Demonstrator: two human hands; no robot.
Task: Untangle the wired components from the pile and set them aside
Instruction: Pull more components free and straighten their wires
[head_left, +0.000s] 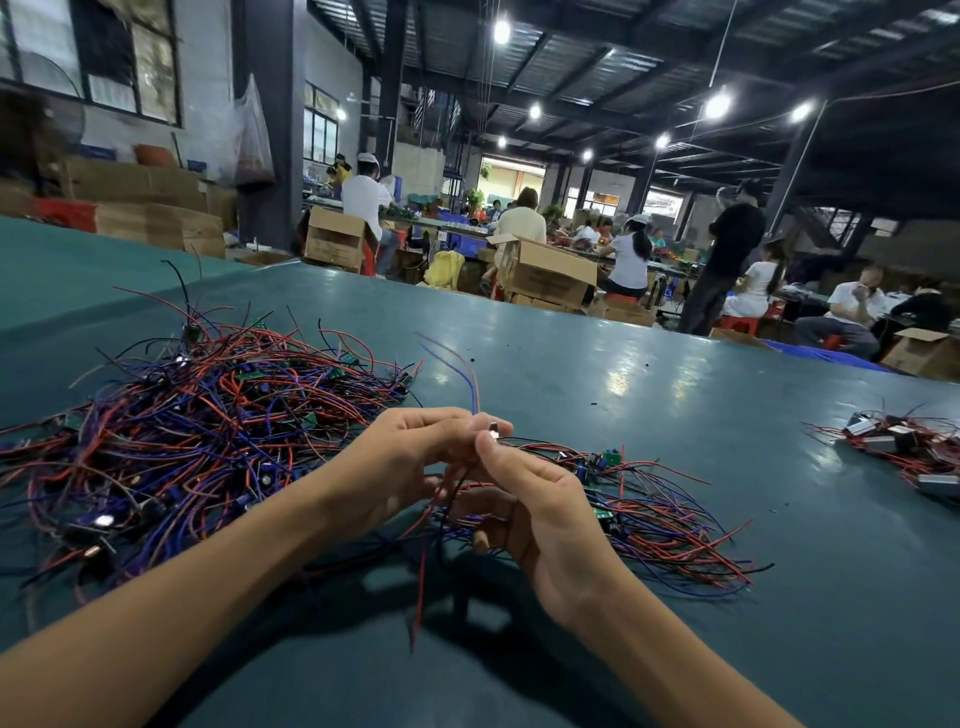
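We pinch component (492, 431) between left hand (410, 460) and right hand (535, 519); pile (197, 431) lies left, set-aside bunch (660, 514) right, nearer right hand.

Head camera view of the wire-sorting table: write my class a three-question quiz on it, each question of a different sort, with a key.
1. True or false: the left hand and the right hand both pinch the wired component held between them.
2. Where does the tangled pile lie? A: left of both hands. B: right of both hands. C: on the floor.
3. Fill in: the smaller bundle lies on the table on the ___ hand's side.

Key: 1 true; 2 A; 3 right.
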